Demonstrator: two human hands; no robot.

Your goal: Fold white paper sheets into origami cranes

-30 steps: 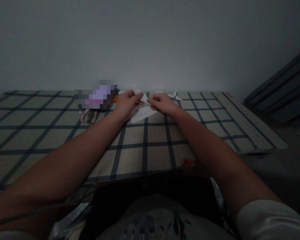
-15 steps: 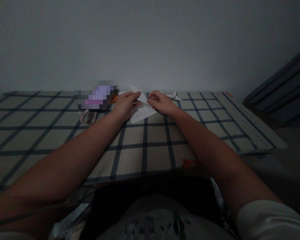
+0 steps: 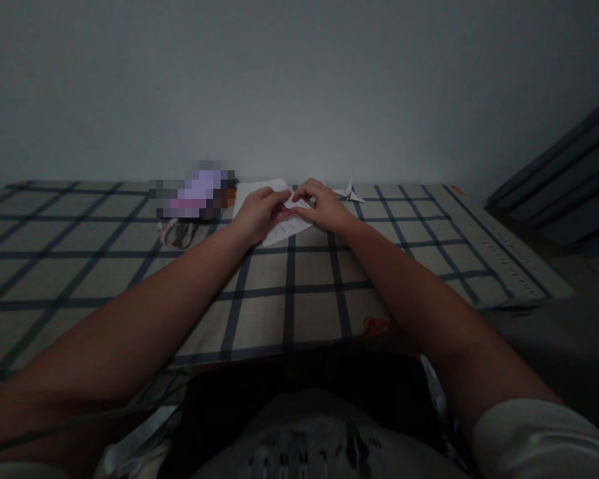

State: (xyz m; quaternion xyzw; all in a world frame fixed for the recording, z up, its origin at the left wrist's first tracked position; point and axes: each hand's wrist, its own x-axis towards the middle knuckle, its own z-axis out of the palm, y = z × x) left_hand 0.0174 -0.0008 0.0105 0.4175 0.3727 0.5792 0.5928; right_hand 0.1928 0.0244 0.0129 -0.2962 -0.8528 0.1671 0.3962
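Observation:
Near the wall, my left hand [image 3: 265, 211] and my right hand [image 3: 322, 205] meet fingertip to fingertip. Both are closed in a pinch on a small folded paper [image 3: 295, 203], which the fingers mostly hide. Under them a white printed sheet [image 3: 282, 231] lies on the checked tablecloth [image 3: 309, 266], its printed rows showing below my fingers. Just right of my right hand sits a folded paper figure with pointed tips [image 3: 352, 193], which looks like an origami crane.
Left of my hands lies a purple and pink object [image 3: 199, 189], partly blurred out, with a pale looped strap [image 3: 177, 233]. A small orange thing [image 3: 375, 324] is at the table's front edge. The wall [image 3: 299, 93] rises behind the table, and a dark curtain [image 3: 569, 166] hangs at right.
The folded paper that stood up between my hands is now lower and mostly covered by my fingers. My left hand has shifted slightly right, uncovering more white sheet behind it.

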